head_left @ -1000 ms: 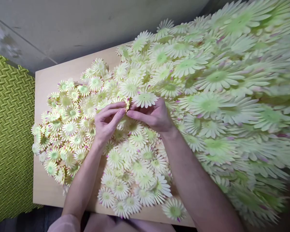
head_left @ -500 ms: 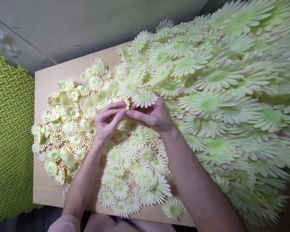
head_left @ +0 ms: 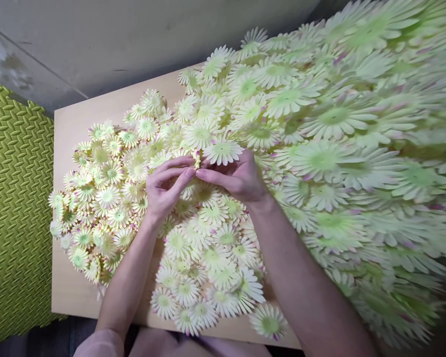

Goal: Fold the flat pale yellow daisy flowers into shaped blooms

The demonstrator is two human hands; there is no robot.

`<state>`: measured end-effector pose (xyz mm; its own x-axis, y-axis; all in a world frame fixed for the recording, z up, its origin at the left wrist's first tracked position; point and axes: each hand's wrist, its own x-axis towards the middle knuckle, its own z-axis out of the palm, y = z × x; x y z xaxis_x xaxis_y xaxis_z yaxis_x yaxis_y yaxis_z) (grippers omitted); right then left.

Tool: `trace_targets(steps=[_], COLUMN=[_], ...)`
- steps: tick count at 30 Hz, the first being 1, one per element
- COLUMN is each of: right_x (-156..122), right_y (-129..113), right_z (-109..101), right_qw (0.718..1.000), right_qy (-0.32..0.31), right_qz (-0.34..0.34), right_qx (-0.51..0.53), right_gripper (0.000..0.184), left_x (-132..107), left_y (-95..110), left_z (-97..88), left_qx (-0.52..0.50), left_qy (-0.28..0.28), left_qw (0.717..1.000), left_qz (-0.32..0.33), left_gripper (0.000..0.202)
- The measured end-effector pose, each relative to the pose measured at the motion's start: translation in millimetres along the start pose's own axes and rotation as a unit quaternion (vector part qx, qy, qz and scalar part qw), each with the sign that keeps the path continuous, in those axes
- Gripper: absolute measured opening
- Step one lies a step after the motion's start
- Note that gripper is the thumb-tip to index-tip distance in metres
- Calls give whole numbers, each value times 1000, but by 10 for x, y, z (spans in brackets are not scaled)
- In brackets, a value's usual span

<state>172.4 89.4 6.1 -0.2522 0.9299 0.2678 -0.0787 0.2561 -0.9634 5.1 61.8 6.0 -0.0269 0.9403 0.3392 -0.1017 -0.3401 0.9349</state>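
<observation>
My left hand [head_left: 167, 186] is closed in a pinch, thumb against fingertips, on a small pale-yellow artificial flower piece [head_left: 197, 159] with purple-tipped petals. Opposite it, my right hand [head_left: 238, 176] is also closed, its thumb tip meeting my left thumb at the same small piece. A wider artificial daisy head [head_left: 223, 151], white with a green centre, lies over my right fingers; whether they grip it is hidden. Under and around both hands spread heaps of similar flower heads: smaller layered blooms [head_left: 107, 197] to the left, flat ones [head_left: 213, 258] in front.
A tall pile of larger daisy heads [head_left: 321, 158] fills the right side. The wooden tabletop [head_left: 72, 290] shows at the left and front edges. A green woven-textured mat [head_left: 15, 213] stands at the left, and a grey wall [head_left: 134, 39] rises behind.
</observation>
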Motion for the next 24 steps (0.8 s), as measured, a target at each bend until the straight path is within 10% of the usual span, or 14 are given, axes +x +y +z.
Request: trace_targets(steps=[24], right_x=[5], right_y=[0], right_z=[-26], right_qw=[1000], right_qy=[-11], right_qz=[-7], right_qx=[-18], right_gripper=[4], left_x=[-29], left_y=[-88], left_z=[16], left_qx=[32], left_qy=[41], left_qw=[999], left_qz=[4], left_gripper=[12])
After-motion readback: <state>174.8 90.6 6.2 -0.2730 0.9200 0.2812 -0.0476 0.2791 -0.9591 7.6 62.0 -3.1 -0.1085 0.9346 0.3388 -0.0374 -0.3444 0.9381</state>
